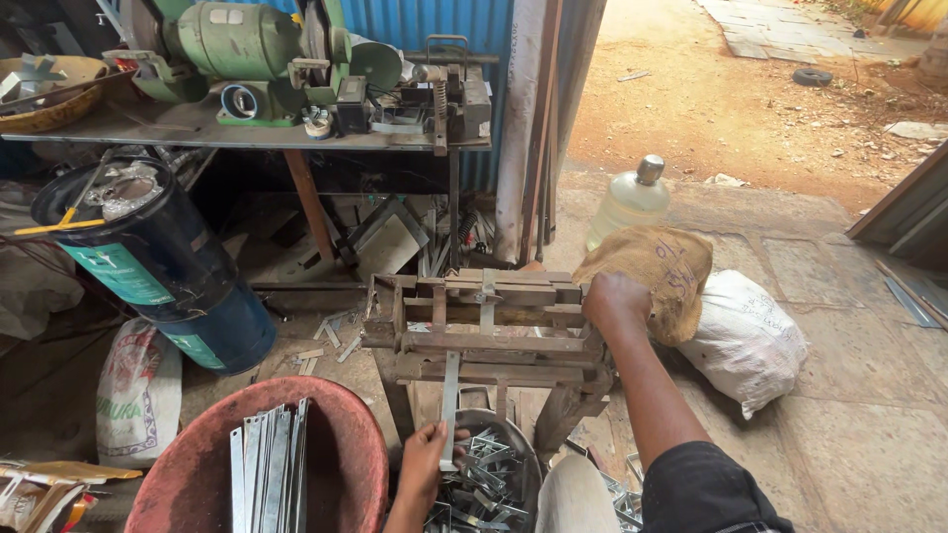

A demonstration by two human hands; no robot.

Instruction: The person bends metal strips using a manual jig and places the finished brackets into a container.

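left hand pinching flat metal strip fed into wooden bending jig | right hand clenched on jig's burlap-wrapped lever | risk: strip skews, or fingers nipped near slot

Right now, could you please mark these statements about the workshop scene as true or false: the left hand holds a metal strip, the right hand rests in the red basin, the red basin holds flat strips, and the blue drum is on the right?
1. The left hand holds a flat metal strip that stands upright at the rusty bending jig. True.
2. The right hand rests in the red basin. False: it grips the right end of the jig.
3. The red basin holds a stack of flat metal strips. True.
4. The blue drum stands on the right side. False: it stands left, under the workbench.
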